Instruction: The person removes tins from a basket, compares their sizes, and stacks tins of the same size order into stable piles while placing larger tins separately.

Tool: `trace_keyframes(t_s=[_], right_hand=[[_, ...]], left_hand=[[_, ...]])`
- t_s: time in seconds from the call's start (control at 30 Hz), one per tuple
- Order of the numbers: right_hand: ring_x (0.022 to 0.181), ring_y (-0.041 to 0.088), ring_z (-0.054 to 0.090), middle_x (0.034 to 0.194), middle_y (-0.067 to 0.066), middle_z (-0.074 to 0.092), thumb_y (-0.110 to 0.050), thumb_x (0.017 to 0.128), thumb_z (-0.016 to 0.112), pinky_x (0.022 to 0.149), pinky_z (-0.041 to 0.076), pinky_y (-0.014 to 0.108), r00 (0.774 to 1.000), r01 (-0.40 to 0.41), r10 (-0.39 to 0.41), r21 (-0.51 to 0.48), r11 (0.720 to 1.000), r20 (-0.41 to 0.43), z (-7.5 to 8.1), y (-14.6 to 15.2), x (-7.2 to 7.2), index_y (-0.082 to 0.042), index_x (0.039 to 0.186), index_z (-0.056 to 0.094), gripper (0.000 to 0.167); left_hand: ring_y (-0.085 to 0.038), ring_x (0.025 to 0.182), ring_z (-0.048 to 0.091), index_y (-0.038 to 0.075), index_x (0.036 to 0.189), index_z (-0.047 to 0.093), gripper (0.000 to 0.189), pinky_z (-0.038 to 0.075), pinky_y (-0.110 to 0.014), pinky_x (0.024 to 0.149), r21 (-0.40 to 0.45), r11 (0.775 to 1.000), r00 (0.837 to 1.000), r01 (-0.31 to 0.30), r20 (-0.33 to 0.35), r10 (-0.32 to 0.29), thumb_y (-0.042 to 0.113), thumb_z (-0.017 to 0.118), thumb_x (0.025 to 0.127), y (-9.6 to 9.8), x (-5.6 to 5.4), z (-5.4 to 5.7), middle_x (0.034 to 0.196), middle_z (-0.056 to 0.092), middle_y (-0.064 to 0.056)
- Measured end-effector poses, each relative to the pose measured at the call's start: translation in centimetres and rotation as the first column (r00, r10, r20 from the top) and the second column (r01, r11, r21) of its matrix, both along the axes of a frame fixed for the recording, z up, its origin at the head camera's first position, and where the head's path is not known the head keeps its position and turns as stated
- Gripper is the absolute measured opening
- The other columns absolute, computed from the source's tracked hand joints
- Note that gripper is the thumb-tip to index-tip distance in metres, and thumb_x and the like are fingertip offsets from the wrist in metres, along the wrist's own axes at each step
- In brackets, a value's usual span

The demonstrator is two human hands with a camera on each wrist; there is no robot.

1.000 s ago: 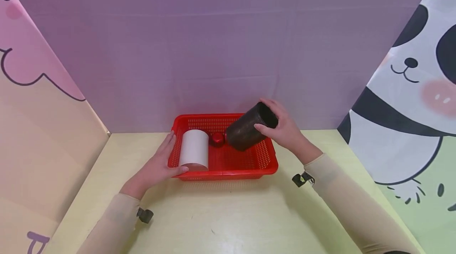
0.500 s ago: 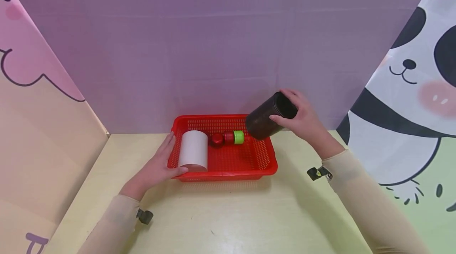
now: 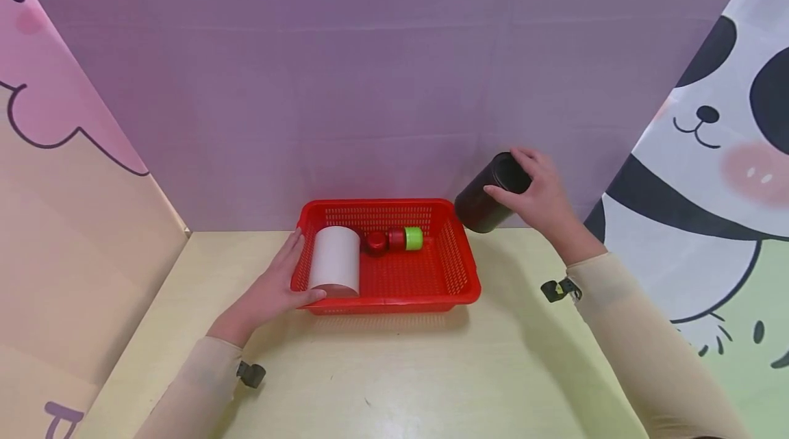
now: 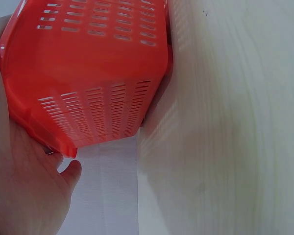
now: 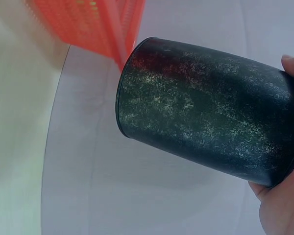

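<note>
One black container [image 3: 483,201] in right-hand fingers [image 3: 504,197] has moved rightward.

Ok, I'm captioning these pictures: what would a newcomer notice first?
Probably the bright red basket near the far edge of the table, a lime-green piece standing out inside. Next, the tilted black container in the right hand, and the panda print at far right.

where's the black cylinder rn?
In the head view, the black cylinder is right of centre, held tilted in the right hand by the far right corner of the red basket.
</note>
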State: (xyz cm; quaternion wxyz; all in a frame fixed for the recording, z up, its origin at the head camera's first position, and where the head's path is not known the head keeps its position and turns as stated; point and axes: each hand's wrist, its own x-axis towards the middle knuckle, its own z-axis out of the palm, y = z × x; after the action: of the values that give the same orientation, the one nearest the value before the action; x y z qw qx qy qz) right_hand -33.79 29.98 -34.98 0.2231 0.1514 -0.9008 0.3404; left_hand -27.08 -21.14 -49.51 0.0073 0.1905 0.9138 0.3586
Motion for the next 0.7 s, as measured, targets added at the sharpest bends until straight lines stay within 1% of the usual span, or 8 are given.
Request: trace_keyframes(t_s=[0.1, 0.3, 0.47, 0.57, 0.7], right_hand=[[0.15, 0.045, 0.04, 0.164, 0.022, 0.046, -0.031, 0.095, 0.089, 0.114, 0.046, 0.071, 1.0, 0.022, -0.023, 0.023, 0.999, 0.01, -0.4, 0.4, -0.5, 0.0, 0.162, 0.052, 0.083], [0.147, 0.046, 0.041, 0.162, 0.023, 0.047, -0.043, 0.095, 0.088, 0.11, 0.051, 0.07, 0.996, 0.066, -0.071, 0.084, 0.994, 0.053, -1.4, 1.0, -1.4, 0.001, 0.163, 0.05, 0.09], [0.146, 0.046, 0.042, 0.161, 0.023, 0.048, -0.049, 0.094, 0.088, 0.113, 0.049, 0.069, 0.994, 0.082, -0.09, 0.136, 0.987, 0.06, -3.1, 1.3, -2.5, 0.003, 0.163, 0.05, 0.095], [0.145, 0.046, 0.042, 0.159, 0.024, 0.048, -0.048, 0.093, 0.088, 0.115, 0.047, 0.068, 0.994, 0.08, -0.09, 0.146, 0.986, 0.059, -4.3, 1.2, -3.3, 0.006, 0.161, 0.05, 0.095], [0.144, 0.047, 0.043, 0.156, 0.027, 0.048, -0.045, 0.092, 0.09, 0.115, 0.047, 0.068, 0.994, 0.075, -0.085, 0.139, 0.987, 0.068, -5.7, 1.0, -3.9, 0.011, 0.158, 0.051, 0.095]], left_hand=[[-0.04, 0.17, 0.006, 0.009, 0.179, 0.007, 0.129, 0.044, -0.067, 0.12, 0.002, 1.0, 1.0, 0.003, -0.001, -0.003, 0.063, 0.084, 0.09, 0.0, -0.1, -0.1, 0.186, 0.001, -0.01], [-0.041, 0.17, 0.006, 0.011, 0.179, 0.007, 0.129, 0.044, -0.068, 0.119, 0.011, 1.0, 1.0, 0.005, 0.002, -0.005, 0.063, 0.084, 0.09, -0.1, -0.3, -0.4, 0.186, 0.001, -0.011], [-0.041, 0.17, 0.007, 0.011, 0.179, 0.008, 0.129, 0.045, -0.068, 0.118, 0.008, 1.0, 1.0, 0.003, 0.0, -0.003, 0.064, 0.084, 0.089, -0.1, -0.4, -0.7, 0.186, 0.001, -0.011], [-0.042, 0.169, 0.007, 0.01, 0.179, 0.008, 0.129, 0.045, -0.069, 0.117, 0.006, 1.0, 1.0, 0.005, -0.006, -0.005, 0.065, 0.083, 0.089, -0.2, -0.6, -0.8, 0.186, 0.001, -0.012], [-0.04, 0.17, 0.006, 0.012, 0.179, 0.007, 0.131, 0.046, -0.068, 0.118, 0.005, 1.0, 1.0, 0.004, 0.0, -0.004, 0.066, 0.084, 0.089, -0.2, -0.8, -0.9, 0.186, 0.0, -0.009]])
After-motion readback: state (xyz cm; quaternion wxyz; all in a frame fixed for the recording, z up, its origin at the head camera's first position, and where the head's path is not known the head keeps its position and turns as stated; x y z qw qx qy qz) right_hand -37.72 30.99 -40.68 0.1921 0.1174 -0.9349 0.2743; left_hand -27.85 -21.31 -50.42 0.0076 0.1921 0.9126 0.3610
